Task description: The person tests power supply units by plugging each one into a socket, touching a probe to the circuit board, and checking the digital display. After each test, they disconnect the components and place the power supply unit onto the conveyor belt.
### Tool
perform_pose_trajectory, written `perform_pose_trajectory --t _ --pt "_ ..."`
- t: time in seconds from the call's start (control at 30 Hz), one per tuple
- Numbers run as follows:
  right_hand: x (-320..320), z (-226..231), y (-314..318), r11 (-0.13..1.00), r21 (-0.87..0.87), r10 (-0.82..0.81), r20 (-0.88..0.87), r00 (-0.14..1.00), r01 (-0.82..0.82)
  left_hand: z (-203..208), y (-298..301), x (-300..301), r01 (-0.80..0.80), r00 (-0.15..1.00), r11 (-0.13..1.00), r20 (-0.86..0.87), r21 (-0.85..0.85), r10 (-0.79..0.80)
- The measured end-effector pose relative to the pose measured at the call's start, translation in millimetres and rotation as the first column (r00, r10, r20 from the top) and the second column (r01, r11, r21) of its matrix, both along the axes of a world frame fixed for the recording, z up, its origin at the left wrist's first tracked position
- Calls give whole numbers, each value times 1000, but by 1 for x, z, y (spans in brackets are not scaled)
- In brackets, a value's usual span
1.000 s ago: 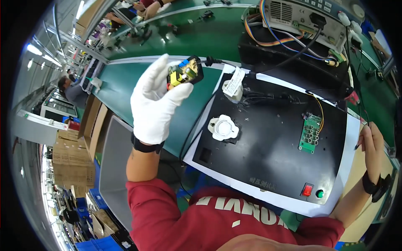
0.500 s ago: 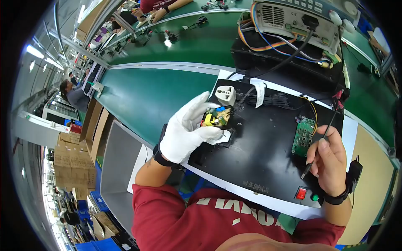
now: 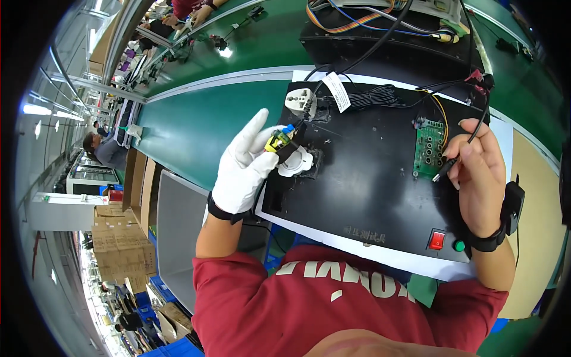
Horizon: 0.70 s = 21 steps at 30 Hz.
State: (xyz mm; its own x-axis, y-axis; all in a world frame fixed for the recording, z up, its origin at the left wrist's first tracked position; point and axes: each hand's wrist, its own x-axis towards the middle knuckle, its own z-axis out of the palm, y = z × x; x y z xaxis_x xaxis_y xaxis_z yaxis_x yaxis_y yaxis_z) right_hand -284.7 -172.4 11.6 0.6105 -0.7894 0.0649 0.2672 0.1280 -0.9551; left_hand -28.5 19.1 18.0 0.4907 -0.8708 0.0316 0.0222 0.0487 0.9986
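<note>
My left hand (image 3: 238, 178), in a white glove, pinches a small open power-supply board (image 3: 277, 141) with yellow and blue parts and a dark casing. It is tilted, held just above a white round fitting (image 3: 297, 162). My bare right hand (image 3: 480, 184) grips a black cable with a barrel plug (image 3: 444, 170) between thumb and fingers. The plug's metal tip points down and left, close to the lower corner of a green circuit board (image 3: 429, 149). That board lies on a black test box (image 3: 363, 190).
On the box are a white socket (image 3: 301, 103), coiled black cable (image 3: 376, 96) with a white tag (image 3: 337, 92), a red switch (image 3: 436, 240) and a green button (image 3: 459, 246). A grey bin (image 3: 184, 220) stands at left. Someone's hands (image 3: 193, 18) work across the bench.
The power-supply board has turned from facing up to more edge-on. My right hand has carried the plug away from the red switch, toward the green board. The whole view has shifted.
</note>
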Motion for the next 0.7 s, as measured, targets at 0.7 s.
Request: perform_pose_trajectory --t 0.7 --pt "-10 12 -18 968 -251 -29 -104 994 2 32 -8 5 99 371 955 880 279 -296"
